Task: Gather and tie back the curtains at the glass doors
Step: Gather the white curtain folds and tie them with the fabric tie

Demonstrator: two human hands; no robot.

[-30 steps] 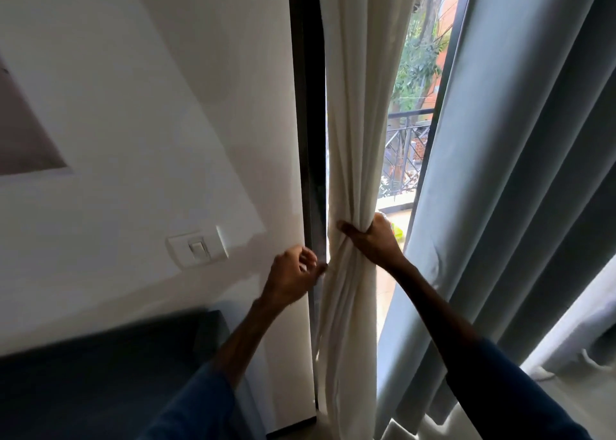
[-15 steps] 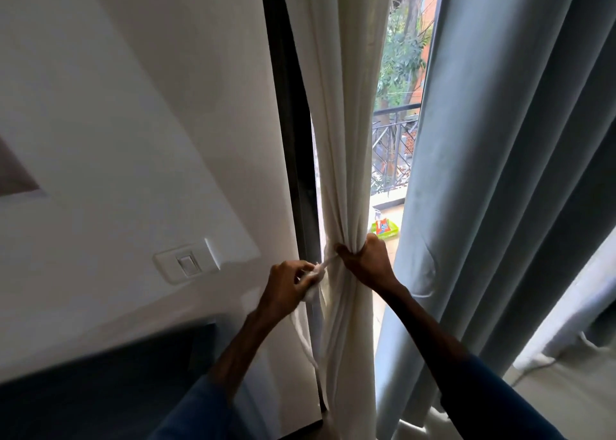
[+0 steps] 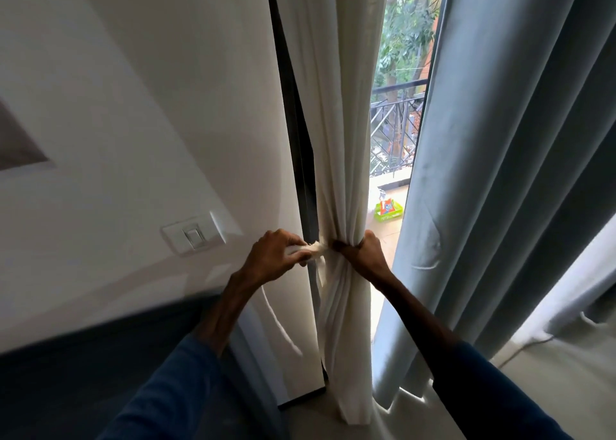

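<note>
Slippage threatens: right hand [image 3: 363, 251] clenches the gathered cream curtain [image 3: 343, 139], left hand [image 3: 276, 256] pinches the tie-back strip [image 3: 315, 248] just beside that curtain; loosening either could spill folds.

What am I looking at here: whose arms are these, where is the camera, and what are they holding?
There is no machine here: these are a person's two bare hands, filmed by one camera worn on the head, looking forward and down. The right hand grips the cream curtain, squeezed into a bundle beside the dark door frame. The left hand pinches a cream fabric tie next to that bundle. A grey curtain hangs further right, and a light switch sits on the white wall to the left. Outside, through the glass, are a balcony railing and a green basket.
</note>
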